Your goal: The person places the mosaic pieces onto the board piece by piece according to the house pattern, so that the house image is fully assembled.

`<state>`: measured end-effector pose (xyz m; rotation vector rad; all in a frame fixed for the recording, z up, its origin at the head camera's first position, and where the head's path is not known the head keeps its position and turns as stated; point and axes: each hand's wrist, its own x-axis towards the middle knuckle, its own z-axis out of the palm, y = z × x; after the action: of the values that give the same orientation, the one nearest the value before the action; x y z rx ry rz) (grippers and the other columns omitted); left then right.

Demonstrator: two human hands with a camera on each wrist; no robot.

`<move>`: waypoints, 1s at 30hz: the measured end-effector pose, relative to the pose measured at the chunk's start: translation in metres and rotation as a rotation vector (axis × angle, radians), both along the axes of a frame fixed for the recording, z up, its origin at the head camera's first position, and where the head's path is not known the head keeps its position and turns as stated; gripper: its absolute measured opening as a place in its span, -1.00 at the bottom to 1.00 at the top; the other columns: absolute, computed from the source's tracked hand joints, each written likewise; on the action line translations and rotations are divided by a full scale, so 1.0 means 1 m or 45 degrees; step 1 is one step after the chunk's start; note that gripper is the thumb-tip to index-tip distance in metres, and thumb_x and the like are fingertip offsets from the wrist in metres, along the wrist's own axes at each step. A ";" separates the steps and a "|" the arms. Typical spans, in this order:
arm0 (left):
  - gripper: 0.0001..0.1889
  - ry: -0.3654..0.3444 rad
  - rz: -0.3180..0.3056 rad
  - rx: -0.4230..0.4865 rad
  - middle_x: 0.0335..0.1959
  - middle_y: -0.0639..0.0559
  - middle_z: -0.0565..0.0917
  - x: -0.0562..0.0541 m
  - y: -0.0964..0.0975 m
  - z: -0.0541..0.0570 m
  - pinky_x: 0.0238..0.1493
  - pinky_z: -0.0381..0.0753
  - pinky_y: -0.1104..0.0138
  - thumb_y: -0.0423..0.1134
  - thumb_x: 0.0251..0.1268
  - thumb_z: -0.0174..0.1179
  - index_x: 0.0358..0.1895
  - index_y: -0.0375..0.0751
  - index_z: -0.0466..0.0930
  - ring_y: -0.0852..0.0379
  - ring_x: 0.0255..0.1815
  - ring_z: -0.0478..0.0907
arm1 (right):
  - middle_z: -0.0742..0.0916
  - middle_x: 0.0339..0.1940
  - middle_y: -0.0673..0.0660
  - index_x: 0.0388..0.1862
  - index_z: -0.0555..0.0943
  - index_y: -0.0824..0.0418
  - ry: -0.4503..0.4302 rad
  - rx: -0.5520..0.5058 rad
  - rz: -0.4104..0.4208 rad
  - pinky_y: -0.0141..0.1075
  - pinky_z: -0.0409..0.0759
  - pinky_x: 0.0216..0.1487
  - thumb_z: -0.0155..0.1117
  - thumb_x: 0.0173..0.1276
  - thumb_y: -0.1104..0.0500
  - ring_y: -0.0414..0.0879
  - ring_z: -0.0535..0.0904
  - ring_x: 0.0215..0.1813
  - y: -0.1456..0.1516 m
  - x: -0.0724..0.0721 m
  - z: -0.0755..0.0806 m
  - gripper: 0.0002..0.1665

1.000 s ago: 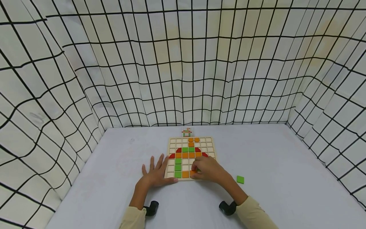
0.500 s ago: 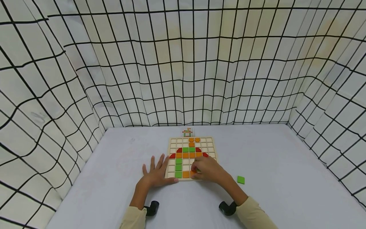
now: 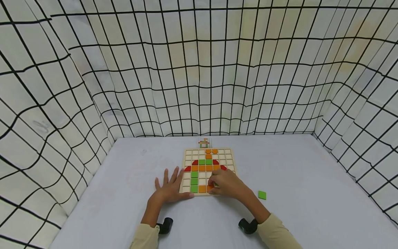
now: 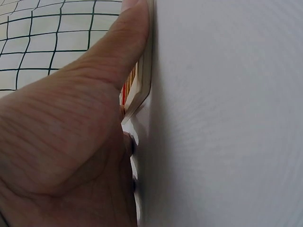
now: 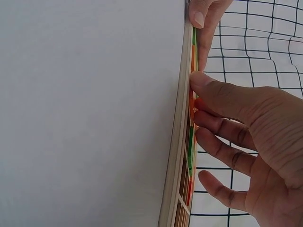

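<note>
A wooden grid board (image 3: 188, 157) lies in the middle of the table, with orange, green and red tiles set in its cells in a picture-like pattern. My left hand (image 3: 169, 191) rests flat at its front left corner, fingers spread along the left side. In the left wrist view, the left thumb (image 4: 125, 42) lies along the board's front edge. Over the front right cells, my right hand (image 3: 229, 184) has its fingers curled and pinches an orange square tile (image 5: 191, 101) at the near row. The right hand hides several cells of the board.
A small pattern card (image 3: 204, 143) lies just behind the board. One loose green square tile (image 3: 262, 195) is on the white table (image 3: 298, 173), right of the right hand. A black net (image 3: 211, 86) over white sheeting encloses the back and sides.
</note>
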<state>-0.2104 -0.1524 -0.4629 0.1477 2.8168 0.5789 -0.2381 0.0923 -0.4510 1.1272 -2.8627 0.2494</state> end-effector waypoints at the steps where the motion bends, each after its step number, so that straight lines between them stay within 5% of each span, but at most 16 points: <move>1: 0.18 0.000 -0.001 0.006 0.63 -0.14 -0.17 0.000 0.000 0.001 0.37 -0.42 -0.41 0.40 0.00 0.28 0.59 -0.04 -0.13 -0.37 0.59 -0.45 | 0.74 -0.19 -0.07 -0.24 0.76 0.02 0.004 -0.002 0.001 -0.30 0.59 -0.13 0.50 0.13 -0.14 -0.20 0.62 -0.10 0.000 0.000 0.000 -0.68; 30: 0.18 0.012 0.001 0.032 0.62 -0.18 -0.15 0.001 0.001 0.003 0.35 -0.42 -0.43 0.38 -0.01 0.31 0.59 -0.08 -0.11 -0.40 0.58 -0.43 | 0.71 -0.20 -0.08 -0.20 0.76 0.02 0.098 -0.046 -0.048 -0.35 0.50 -0.24 0.47 0.18 -0.09 -0.23 0.58 -0.14 0.020 0.007 0.002 -0.71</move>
<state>-0.2091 -0.1518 -0.4602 0.1550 2.8195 0.6159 -0.2306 0.1118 -0.4487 1.0515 -2.7979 0.2493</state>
